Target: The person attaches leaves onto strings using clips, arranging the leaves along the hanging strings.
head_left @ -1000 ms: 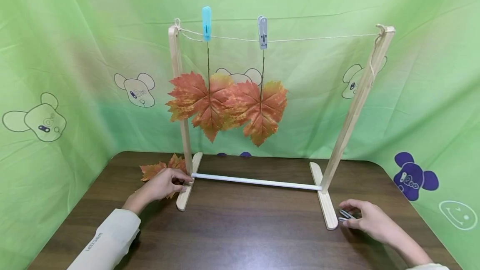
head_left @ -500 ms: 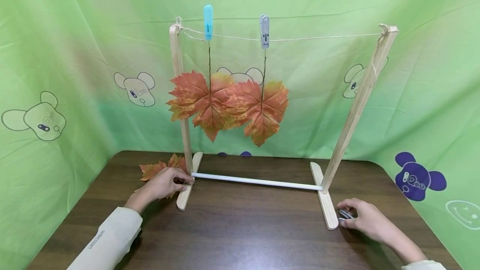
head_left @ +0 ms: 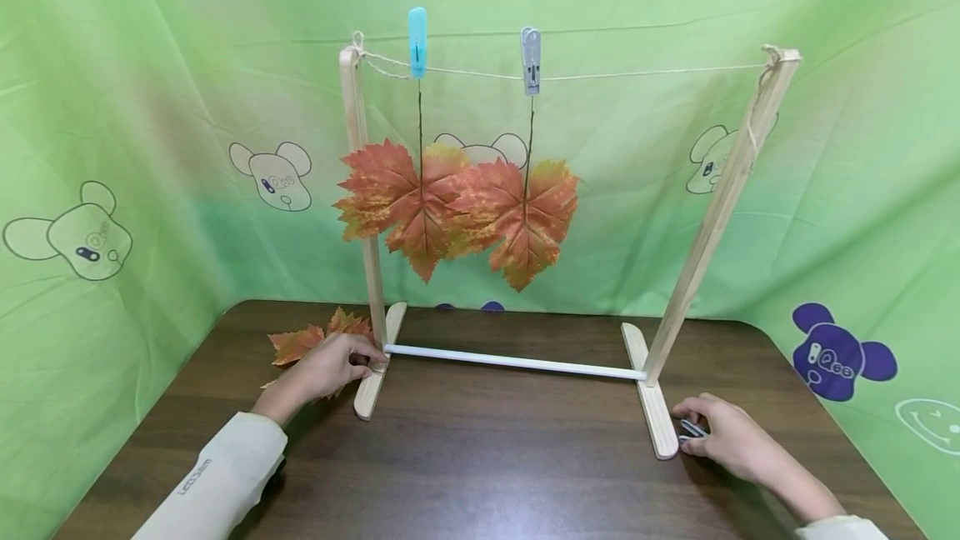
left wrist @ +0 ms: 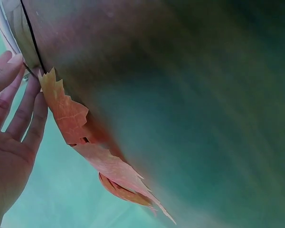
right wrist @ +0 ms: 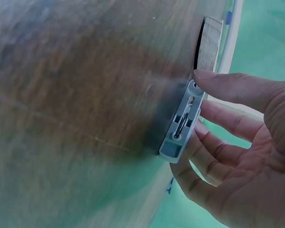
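Slightly further left than in the earlier frame lies the loose leaf (head_left: 300, 344), shifted on the table (head_left: 487, 448), while both hands have hardly moved.

Partly covering that leaf, the left hand (head_left: 330, 363) sits with fingers fairly straight and thumb close to them, by the stem and the left foot (head_left: 369, 398) of the stand; whether the fingertips actually pinch the stem I cannot tell.

Above, the left post (head_left: 352, 98) carries one end of the string (head_left: 630, 72). Next along it, the blue peg (head_left: 417, 42) bears one hanging leaf (head_left: 397, 190), and the grey peg (head_left: 531, 61) a second hanging leaf (head_left: 536, 219), their edges overlapping. Beyond them the string runs bare to the right post (head_left: 712, 215).

Just beside the right foot (head_left: 656, 423), the right hand (head_left: 731, 440) pinches the loose peg (right wrist: 180, 124) between thumb and fingers, the hand only as far open as the peg requires; the peg appears low against the table.

Judging by the scene, the step in hand is gathering a third leaf and its peg. The next move seems to call for a firm stem grip on the left, then lifting both toward the bare stretch.
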